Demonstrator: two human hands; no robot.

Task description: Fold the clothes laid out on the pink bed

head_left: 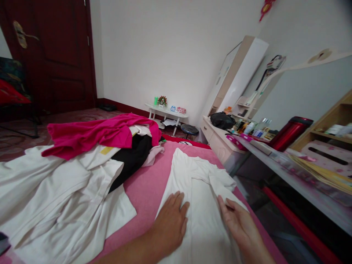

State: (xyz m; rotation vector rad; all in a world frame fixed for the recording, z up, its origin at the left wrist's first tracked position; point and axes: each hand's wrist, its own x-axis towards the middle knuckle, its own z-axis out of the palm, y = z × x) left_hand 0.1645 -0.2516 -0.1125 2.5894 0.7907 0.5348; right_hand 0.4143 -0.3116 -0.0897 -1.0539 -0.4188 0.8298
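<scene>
A white shirt lies lengthwise on the pink bed cover, with a folded layer along its right side. My left hand rests palm down on its left part, fingers stretched out and slightly apart. At the folded right side, my right hand is turned with its palm inward. Its fingers are extended against the fabric, and a gap shows beside the thumb. To the left is a loose heap of white garments, a black garment and a bright pink garment on top.
Along the right runs a desk with a red flask and a tissue box. Behind it stands a dresser bearing a black bag. A low white table and a round stool are beyond the bed.
</scene>
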